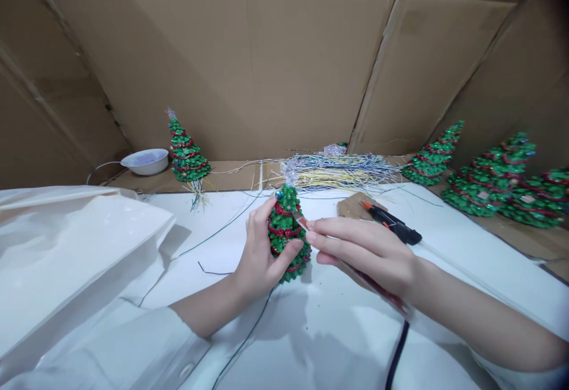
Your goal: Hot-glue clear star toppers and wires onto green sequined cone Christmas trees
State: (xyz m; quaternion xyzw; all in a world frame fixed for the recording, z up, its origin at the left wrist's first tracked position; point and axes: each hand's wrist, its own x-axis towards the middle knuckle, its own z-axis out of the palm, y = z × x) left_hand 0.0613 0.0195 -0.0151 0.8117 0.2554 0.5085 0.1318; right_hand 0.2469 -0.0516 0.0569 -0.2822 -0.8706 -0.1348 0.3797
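My left hand (262,253) is wrapped round a small green Christmas tree (287,230) with red garlands and a clear star on top, holding it upright on the white table (311,331). My right hand (360,248) pinches a thin stick-like tool (300,219), its tip touching the tree's side. A thin dark wire runs from under the tree toward me.
A black glue gun (393,224) with an orange tip lies on a cardboard scrap behind my right hand. A bundle of coloured wires (342,170), a white bowl (146,161), one finished tree (185,152) at left and several trees (489,179) at right stand before cardboard walls. White plastic bag (66,248) at left.
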